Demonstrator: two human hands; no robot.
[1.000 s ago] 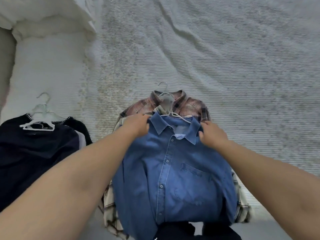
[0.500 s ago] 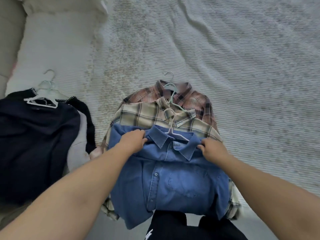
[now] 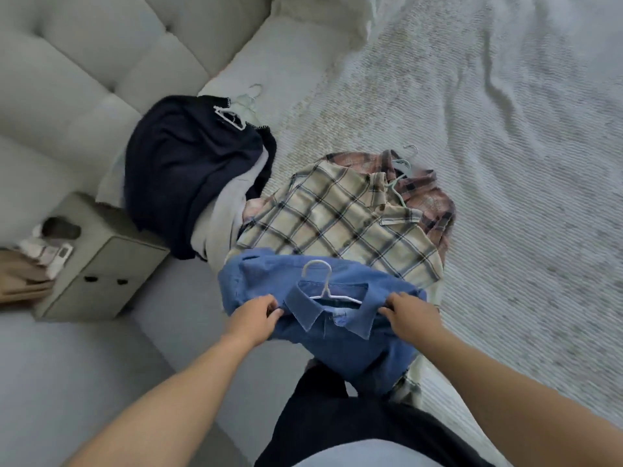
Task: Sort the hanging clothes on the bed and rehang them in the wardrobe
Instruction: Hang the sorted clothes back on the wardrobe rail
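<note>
A blue denim shirt on a white hanger is lifted off the bed's near edge. My left hand grips its left shoulder and my right hand grips its right shoulder. Behind it on the bed lies a beige plaid shirt on a pale hanger. Under that one is a reddish plaid shirt, mostly covered. Further left a dark navy garment on a white hanger lies over pale clothes.
The white textured bedspread stretches to the right. A padded grey headboard fills the upper left. A beige bedside cabinet with small items on top stands at the left. My dark trousers show at the bottom.
Both hands have pulled the denim shirt toward me and off the plaid shirts, uncovering the beige one. The view has swung left, bringing the headboard and bedside cabinet into sight.
</note>
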